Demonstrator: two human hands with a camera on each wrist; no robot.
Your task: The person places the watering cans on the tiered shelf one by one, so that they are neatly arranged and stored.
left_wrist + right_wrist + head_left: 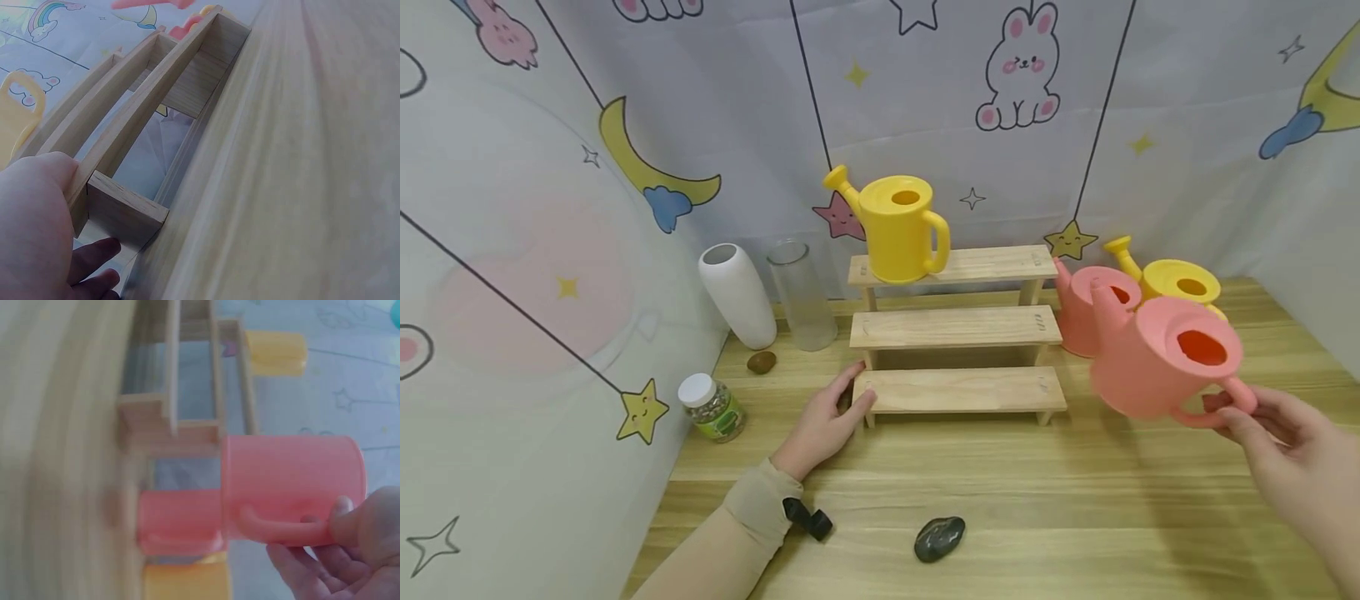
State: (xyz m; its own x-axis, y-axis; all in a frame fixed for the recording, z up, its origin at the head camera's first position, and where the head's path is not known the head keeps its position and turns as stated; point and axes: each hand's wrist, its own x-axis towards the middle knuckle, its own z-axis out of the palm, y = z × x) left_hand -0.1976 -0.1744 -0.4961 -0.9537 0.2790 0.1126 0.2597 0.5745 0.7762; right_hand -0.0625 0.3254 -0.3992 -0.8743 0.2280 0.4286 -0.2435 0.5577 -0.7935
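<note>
My right hand (1292, 450) holds a pink watering can (1157, 358) by its handle, raised off the table at the right of the stand. In the right wrist view the thumb and fingers pinch the can's handle (287, 532). My left hand (827, 421) grips the left end of the three-step wooden stand (962, 390), thumb on the lowest board and fingers at its side. On the top step sits a yellow watering can (897, 233), spout to the left. Behind the held can stand another pink watering can (1078, 321) and a yellow one (1176, 279), both partly hidden.
At the left stand a white vase (739, 300), a clear glass vase (805, 304) and a white-lidded jar (713, 408), with a brown stone (762, 362) nearby. A dark stone (939, 538) lies in front. Printed curtains (722, 100) close off the back and sides.
</note>
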